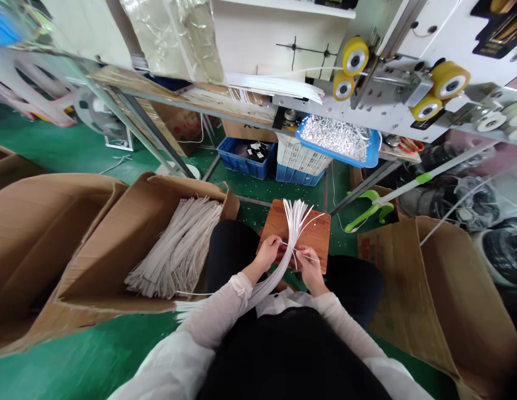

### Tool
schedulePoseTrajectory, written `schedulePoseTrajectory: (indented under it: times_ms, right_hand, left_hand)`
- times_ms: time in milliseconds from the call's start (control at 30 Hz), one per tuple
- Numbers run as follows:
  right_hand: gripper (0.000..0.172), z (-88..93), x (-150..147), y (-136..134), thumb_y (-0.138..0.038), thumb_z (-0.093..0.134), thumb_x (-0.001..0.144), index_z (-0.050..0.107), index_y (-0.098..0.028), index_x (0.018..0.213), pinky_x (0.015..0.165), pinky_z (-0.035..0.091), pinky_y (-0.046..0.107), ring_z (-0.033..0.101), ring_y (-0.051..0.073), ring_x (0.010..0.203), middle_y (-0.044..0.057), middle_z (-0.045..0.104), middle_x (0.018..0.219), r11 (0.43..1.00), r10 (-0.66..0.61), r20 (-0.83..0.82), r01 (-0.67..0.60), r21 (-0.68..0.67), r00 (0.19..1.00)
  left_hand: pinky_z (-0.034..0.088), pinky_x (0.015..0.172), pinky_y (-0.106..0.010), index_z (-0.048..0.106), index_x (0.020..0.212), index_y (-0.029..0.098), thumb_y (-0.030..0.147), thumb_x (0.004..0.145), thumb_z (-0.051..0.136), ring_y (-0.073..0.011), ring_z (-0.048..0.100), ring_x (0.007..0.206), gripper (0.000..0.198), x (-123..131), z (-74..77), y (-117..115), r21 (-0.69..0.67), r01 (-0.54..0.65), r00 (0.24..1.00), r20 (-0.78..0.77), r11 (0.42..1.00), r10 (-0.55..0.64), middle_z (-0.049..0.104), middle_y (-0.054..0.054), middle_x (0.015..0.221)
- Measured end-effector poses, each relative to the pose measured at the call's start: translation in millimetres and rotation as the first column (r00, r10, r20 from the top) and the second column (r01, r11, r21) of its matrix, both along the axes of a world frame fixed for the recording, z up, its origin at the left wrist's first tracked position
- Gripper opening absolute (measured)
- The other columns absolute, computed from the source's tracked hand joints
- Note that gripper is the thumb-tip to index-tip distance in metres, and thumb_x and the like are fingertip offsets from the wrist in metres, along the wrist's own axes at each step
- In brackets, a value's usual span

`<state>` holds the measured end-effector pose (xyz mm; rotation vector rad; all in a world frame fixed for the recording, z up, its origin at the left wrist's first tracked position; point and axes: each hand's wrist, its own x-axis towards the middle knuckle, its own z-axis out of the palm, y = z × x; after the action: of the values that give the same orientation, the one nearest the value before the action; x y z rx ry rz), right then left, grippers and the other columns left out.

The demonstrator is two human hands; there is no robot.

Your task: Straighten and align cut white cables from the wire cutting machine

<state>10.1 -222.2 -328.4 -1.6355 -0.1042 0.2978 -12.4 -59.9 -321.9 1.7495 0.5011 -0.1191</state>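
Note:
A long bundle of thin white wires (279, 272) runs across my lap, its far ends fanned out over a brown wooden board (320, 239). One thin white strand crosses the bundle near the middle of the board. My left hand (267, 253), closed in a pinch, grips that strand on the left side. On the right, my right hand (310, 269) is also closed, fingertips pinching a white strand close against the bundle. Whether the strand is knotted or only crossed there, I cannot tell. The bundle's near end passes under my left forearm toward a cardboard box.
An open cardboard box (104, 261) at left holds a pile of similar white wires (175, 250). Another cardboard box (453, 289) stands at right. Ahead is a machine with yellow rollers (355, 56), above a blue tray (371, 153) of white scraps. A blue crate (241, 164) sits beneath.

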Motion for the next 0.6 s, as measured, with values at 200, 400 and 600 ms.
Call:
schedulePoseTrajectory:
  times_ms: [200,400,600]
  right_hand:
    - [0.033,13.9,0.2,4.6,-0.041,0.079,0.067,0.056,-0.019,0.072,0.067,0.055,0.028,0.063,0.016,0.080,0.003,0.060,0.105,0.979,-0.024,-0.234,0.070,0.191,0.972]
    - [0.043,16.8,17.5,18.8,-0.057,0.069,0.073,0.062,-0.019,0.090,0.049,0.052,0.027,0.065,0.019,0.065,0.003,0.067,0.075,0.960,0.166,-0.571,0.000,0.279,0.804]
    - [0.021,24.3,60.3,71.2,-0.028,0.074,0.073,0.062,-0.021,0.089,0.059,0.059,0.022,0.067,0.013,0.069,-0.002,0.063,0.069,0.936,0.175,-0.663,0.085,0.340,0.728]
  left_hand:
    - [0.053,0.061,-0.027,0.059,0.102,0.012,0.040,0.089,0.052,-0.0178,0.065,0.069,0.031,-15.0,19.0,-13.4,-0.197,0.243,0.967,-0.025,0.950,-0.253,0.064,-0.005,0.074]
    - [0.046,0.046,-0.025,0.062,0.100,0.009,0.018,0.077,0.058,-0.0154,0.055,0.044,0.025,-32.5,37.1,-25.6,-0.249,0.354,0.926,-0.045,0.902,-0.376,0.057,0.000,0.054]
    - [0.046,0.051,-0.026,0.063,0.078,0.015,0.018,0.068,0.066,-0.0180,0.059,0.050,0.011,-57.6,43.8,-6.8,-0.181,0.313,0.932,-0.133,0.933,-0.338,0.059,0.000,0.055]
